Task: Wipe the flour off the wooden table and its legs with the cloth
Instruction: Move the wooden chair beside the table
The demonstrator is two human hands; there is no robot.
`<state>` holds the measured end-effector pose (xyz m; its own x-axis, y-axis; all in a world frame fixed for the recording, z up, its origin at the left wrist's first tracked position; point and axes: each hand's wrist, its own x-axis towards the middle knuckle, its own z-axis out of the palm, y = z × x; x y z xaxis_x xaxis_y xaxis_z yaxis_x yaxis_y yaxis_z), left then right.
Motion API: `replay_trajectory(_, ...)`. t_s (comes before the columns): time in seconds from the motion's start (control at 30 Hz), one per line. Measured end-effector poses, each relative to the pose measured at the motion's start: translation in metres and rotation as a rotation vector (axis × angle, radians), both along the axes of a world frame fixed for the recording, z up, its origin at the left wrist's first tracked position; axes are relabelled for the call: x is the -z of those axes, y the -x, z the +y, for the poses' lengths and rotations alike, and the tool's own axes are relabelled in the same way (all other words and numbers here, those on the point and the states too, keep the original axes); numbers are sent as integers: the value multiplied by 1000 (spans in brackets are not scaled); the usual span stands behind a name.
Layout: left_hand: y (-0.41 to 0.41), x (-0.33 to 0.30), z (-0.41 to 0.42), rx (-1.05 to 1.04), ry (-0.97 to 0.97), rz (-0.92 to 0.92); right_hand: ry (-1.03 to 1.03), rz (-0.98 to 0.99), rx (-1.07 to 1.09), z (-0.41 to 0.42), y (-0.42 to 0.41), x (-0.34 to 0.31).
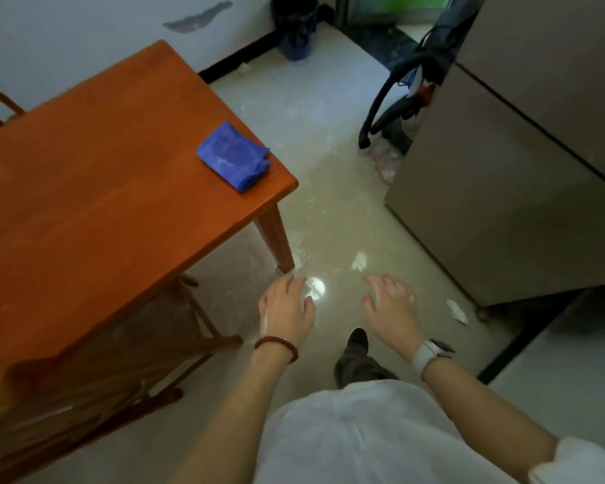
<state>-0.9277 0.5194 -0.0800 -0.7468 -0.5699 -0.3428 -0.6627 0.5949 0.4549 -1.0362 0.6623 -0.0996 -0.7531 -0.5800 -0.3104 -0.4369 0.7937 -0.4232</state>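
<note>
Table: the wooden table [95,190] fills the left half of the frame, its orange top showing only faint pale smears, so by my reckoning most of the top is already wiped.
Fridge: a tall grey fridge [503,190] takes up the right side.
Floor: pale tile [329,221] in the middle, with white streaks and a scrap of white near the fridge foot; flour seems to lie here, though the floor is not part of the job.
Leg: the near table leg [276,239] drops from the corner at centre frame; whether flour clings to it I cannot tell, so the legs look like the work left.
Bin: a dark blue bin [296,26] stands at the top centre by the wall; its contents are hidden.
Cloth: the blue cloth [233,157] lies folded on the table's right corner, dusted white, held by nobody.
Left hand: the left hand [287,309] hangs low at centre, fingers loosely spread, holding nothing.
Right hand: the right hand [392,305] beside it, fingers relaxed and apart, also holding nothing.
</note>
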Motion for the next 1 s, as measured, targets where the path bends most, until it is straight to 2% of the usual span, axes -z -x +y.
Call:
replay_trajectory(0.13, 107, -26, -17, -15, 5, 76, 40, 19, 17, -15, 104, -19)
replay_trajectory(0.3, 200, -50, -83, -24, 51, 142, 148, 53, -35, -78, 207, -32)
replay_trajectory(0.47, 278, -46, -178, -74, 145, 182, 68, 27, -199, -162, 298, -44)
replay_trajectory(0.7, 404, -21, -330, -175, 36, 210, -26, 124, -303, -308, 440, -66)
replay_trajectory(0.83, 448, -21, -408, -296, 18, 215, -45, 147, -406, -404, 498, -76)
replay_trajectory(1.0, 463, -8, -487, -472, -19, 185, -68, 96, -549, -517, 533, -58)
